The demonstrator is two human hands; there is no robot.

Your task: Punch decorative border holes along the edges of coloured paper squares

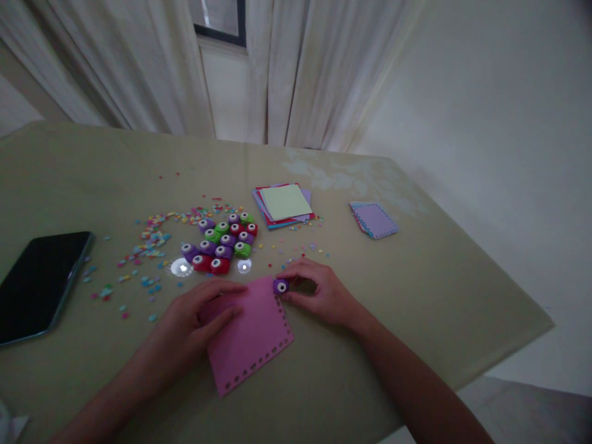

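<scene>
My left hand (203, 314) pinches a pink sheet of paper (252, 327) along its left side, thumb on top. Small punched holes run along the sheet's right and lower edges. At its top right corner my right hand (314, 290) grips a purple craft punch (280, 286) between thumb and fingers. The punch sits at the paper's edge, just above the row of holes; whether the paper is inside its slot I cannot make out. Beyond the sheet stands a cluster of several purple, green and red craft punches (224, 252).
Colourful paper confetti (155, 237) lies scattered around the punches. Farther back is a stack of coloured paper sheets (284, 202). To the right lies a pile of edge-punched sheets (374, 220). A dark tablet or phone (44, 283) rests at left on the cloth-covered table (439, 296).
</scene>
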